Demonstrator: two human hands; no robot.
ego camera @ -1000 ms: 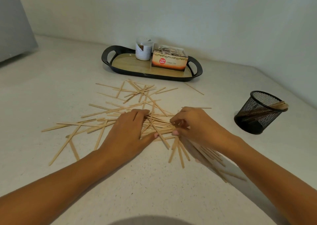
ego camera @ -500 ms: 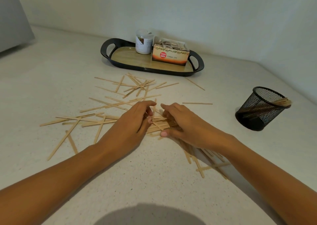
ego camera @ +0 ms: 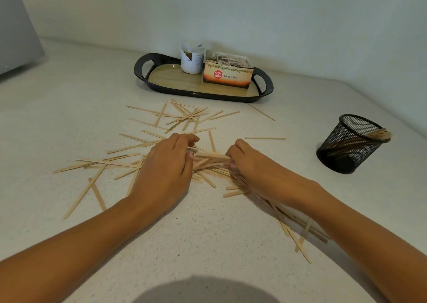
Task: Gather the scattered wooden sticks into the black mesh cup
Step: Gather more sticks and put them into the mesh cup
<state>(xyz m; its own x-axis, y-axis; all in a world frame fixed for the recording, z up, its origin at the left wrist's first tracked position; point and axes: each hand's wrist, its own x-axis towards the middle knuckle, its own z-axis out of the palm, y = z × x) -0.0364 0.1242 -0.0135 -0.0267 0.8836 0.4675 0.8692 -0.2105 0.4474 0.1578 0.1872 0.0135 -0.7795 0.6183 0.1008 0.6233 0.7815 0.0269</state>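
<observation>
Step in hand, as I read it: squaring up a bundle (ego camera: 212,159) before it goes to the cup.

- Your left hand (ego camera: 165,166) and right hand (ego camera: 250,164) face each other at mid-table. Fingers are curled, each pinching one end of the bundle, which spans the gap between them, low over the table (ego camera: 69,99).
- Push the ends inward so the pieces lie parallel. Strips this thin will likely fan out and slip otherwise.
- Move your grip to the bundle's middle before lifting.
- The black mesh cup (ego camera: 353,143) stands to the right, well apart from both hands. A few sticks already lean over its right rim.
- Feed the bundle in end-first and steep. The cup looks light and may tip.

Wooden sticks (ego camera: 184,118): pale, flat, narrow, crossed at all angles.

- One cluster lies far, near the tray (ego camera: 143,67).
- Another spreads left of your left hand.
- More lie under and beside your right forearm.
- Most remain on the table.
</observation>
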